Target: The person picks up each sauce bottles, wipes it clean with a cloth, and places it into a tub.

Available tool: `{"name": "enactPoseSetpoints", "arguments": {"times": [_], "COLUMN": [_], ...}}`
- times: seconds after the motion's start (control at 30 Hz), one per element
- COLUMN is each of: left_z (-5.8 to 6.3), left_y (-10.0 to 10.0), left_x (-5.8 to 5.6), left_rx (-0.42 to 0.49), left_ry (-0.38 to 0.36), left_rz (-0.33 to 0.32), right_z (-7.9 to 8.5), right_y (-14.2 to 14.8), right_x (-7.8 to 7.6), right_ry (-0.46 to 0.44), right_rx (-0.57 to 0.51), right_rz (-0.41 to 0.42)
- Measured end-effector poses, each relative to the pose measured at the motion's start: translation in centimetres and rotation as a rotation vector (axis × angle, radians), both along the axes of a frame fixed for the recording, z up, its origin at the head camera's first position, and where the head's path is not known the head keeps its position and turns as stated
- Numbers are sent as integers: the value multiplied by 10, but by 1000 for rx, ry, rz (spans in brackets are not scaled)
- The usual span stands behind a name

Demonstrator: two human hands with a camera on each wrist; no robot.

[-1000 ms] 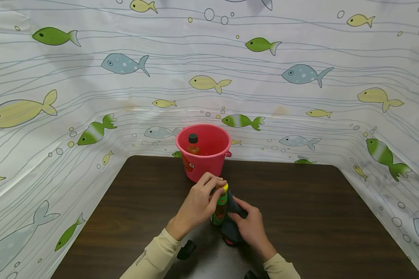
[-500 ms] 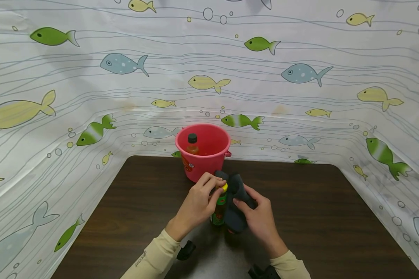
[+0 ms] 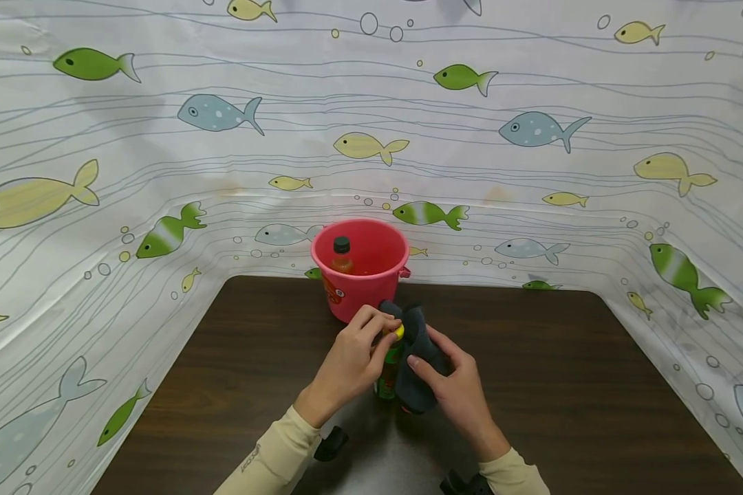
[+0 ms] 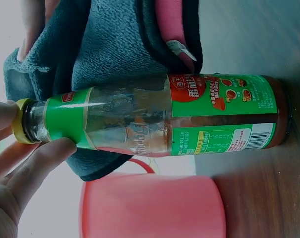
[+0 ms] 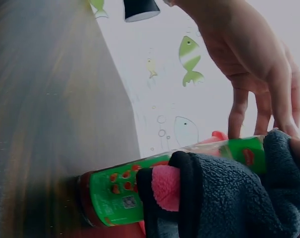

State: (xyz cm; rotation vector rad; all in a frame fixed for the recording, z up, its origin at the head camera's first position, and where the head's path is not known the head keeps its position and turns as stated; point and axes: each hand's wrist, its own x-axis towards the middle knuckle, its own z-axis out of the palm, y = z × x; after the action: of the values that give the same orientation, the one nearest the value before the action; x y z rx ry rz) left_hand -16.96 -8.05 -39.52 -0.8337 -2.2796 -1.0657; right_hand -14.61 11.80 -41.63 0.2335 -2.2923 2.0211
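Note:
A glass sauce bottle (image 4: pixel 140 134) with green labels and a yellow cap (image 4: pixel 22 121) stands upright on the table. My left hand (image 3: pixel 349 359) steadies it at the top, fingers and thumb around the cap and neck. Dark reddish sauce shows through the glass near the base. In my right hand (image 3: pixel 460 385) is a dark grey fuzzy cloth (image 3: pixel 422 381) with a pink side and black edging. The cloth lies folded against the bottle's right and far side, and part of it shows behind the neck. In the right wrist view the cloth (image 5: pixel 229 193) covers much of the bottle.
A pink bucket (image 3: pixel 371 295) stands just behind the bottle, and inside it is another bottle with a dark cap (image 3: pixel 342 245). The dark wood table (image 3: pixel 254 357) ends at a fish-patterned white curtain (image 3: pixel 371 103) on the back and sides.
My right hand has moved up and slightly right with the cloth, whose far end now shows behind the bottle's neck. The left hand stays on the bottle top.

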Motion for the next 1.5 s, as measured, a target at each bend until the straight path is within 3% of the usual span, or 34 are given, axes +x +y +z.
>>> {"name": "enactPoseSetpoints", "arguments": {"times": [0.2, 0.73, 0.93, 1.5], "left_z": [0, 2, 2, 0], "left_y": [0, -1, -1, 0], "left_x": [-1, 0, -1, -1], "left_rx": [-3, 4, 4, 10], "left_ry": [12, -25, -26, -15], "left_rz": [-2, -6, -10, -18], "right_z": [-9, -29, -36, -61], "right_y": [-5, -21, -24, -16], "right_x": [0, -2, -1, 0], "right_ry": [138, 239, 232, 87], "right_rx": [120, 310, 345, 425], "right_rz": [24, -35, -52, -39]}}
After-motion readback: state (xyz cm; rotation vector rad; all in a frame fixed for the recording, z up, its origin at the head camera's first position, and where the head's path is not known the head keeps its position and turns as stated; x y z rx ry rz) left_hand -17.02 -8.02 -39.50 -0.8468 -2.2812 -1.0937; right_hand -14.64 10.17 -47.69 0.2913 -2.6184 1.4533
